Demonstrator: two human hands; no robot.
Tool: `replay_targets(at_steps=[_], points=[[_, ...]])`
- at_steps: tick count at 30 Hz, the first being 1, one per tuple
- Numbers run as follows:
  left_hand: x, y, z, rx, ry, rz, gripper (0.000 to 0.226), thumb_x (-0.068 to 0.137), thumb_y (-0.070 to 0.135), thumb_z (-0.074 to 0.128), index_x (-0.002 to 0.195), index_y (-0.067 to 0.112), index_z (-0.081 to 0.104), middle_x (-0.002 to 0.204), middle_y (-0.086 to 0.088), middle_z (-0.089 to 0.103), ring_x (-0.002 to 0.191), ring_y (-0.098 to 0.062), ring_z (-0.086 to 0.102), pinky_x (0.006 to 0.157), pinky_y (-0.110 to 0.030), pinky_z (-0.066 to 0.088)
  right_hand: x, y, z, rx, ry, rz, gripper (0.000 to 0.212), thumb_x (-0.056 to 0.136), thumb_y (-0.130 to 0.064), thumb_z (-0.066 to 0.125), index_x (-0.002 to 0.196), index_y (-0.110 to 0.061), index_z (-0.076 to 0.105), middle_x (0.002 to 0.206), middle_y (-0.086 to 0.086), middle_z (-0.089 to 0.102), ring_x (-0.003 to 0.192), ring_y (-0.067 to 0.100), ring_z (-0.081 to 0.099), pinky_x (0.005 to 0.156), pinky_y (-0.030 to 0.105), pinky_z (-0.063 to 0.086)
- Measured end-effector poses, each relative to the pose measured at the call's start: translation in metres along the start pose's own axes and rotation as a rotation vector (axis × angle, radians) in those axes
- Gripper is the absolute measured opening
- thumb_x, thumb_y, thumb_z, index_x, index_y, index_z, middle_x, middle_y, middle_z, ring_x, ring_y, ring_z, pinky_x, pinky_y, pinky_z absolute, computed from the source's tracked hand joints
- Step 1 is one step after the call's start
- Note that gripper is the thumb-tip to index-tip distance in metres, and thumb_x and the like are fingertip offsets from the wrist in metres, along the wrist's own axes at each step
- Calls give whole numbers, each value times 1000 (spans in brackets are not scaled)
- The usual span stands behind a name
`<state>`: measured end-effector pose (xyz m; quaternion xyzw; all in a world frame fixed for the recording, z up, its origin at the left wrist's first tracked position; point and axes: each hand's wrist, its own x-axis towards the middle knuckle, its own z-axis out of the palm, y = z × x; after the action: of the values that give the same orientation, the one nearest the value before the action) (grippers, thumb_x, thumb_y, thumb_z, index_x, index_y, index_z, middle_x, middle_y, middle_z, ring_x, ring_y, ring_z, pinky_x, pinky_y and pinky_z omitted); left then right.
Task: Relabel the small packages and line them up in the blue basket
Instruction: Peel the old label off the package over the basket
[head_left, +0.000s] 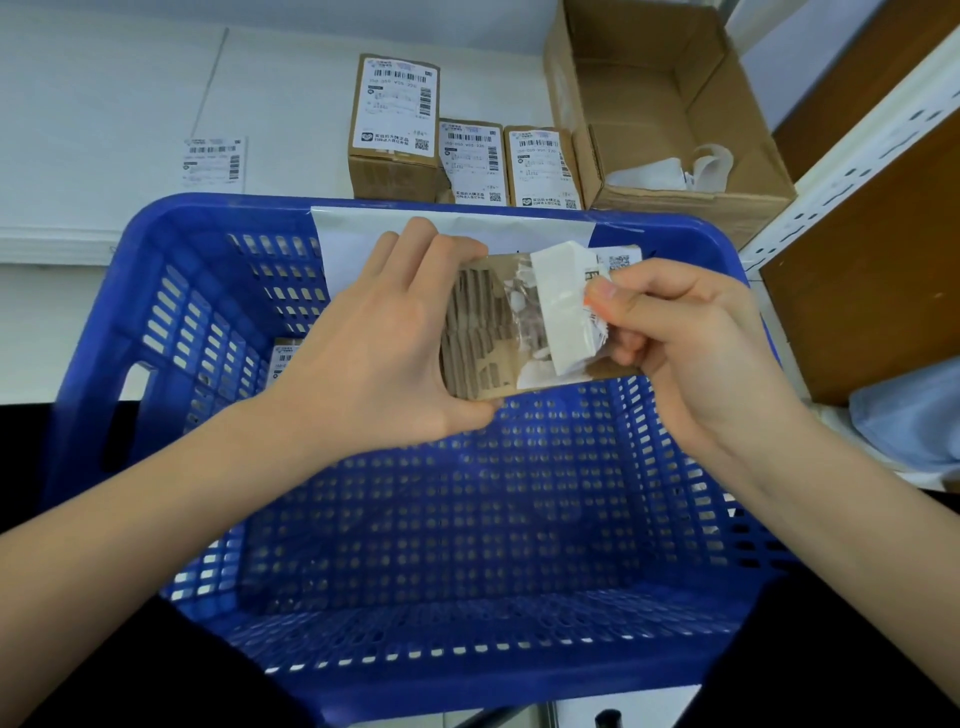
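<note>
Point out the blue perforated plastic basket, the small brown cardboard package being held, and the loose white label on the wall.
blue perforated plastic basket (171, 218), head view, far-left rim
small brown cardboard package (475, 338), head view, torn face
loose white label (214, 163), head view, centre

Perforated plastic basket (519, 519), torn cardboard package (483, 332)
</note>
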<state>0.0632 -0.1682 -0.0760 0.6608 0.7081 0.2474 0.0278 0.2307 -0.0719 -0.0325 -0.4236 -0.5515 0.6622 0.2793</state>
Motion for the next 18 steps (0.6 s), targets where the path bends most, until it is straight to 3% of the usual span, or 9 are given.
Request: replay_targets(at_steps=[5,9,12,15,18], points=[[1,-1,-2,-4,-5,29,85,57,55,58,125,8,42,107,-8,46,94,-24,48,63,-33,46,-4,0,-1,75,-21,31,11,62,-18,65,60,-7,66,51,5,41,44,7,42,45,17,43],[1,-2,-2,-6,-18,59,82,59,55,57,125,9,41,107,-9,46,94,-26,49,58,-35,48,-5,2,-3,113,-15,76,12,62,-20,65,60,-8,63,47,0,37,44,8,40,48,20,46],[1,-3,-2,-4,-35,64,83,60,56,57,126,8,41,108,-9,47,94,-25,50,58,-28,41,-6,1,-4,112,-12,89,16,63,-20,65,66,-5,61,49,0,36,45,8,39,50,22,45],[-1,-2,-2,-26,-41,31,85,58,56,61,125,7,42,106,-7,45,91,-19,47,58,-22,33,-1,-5,-8,-82,-1,-5,6,75,-12,68,71,-8,67,50,-1,48,46,7,44,47,17,43],[-2,3,-1,51,-56,10,86,54,45,78,121,1,48,103,-12,48,88,-26,50,57,-27,34,9,-5,-15,-438,35,-169,6,82,-13,70,76,-14,71,56,-7,62,49,2,53,48,14,44]])
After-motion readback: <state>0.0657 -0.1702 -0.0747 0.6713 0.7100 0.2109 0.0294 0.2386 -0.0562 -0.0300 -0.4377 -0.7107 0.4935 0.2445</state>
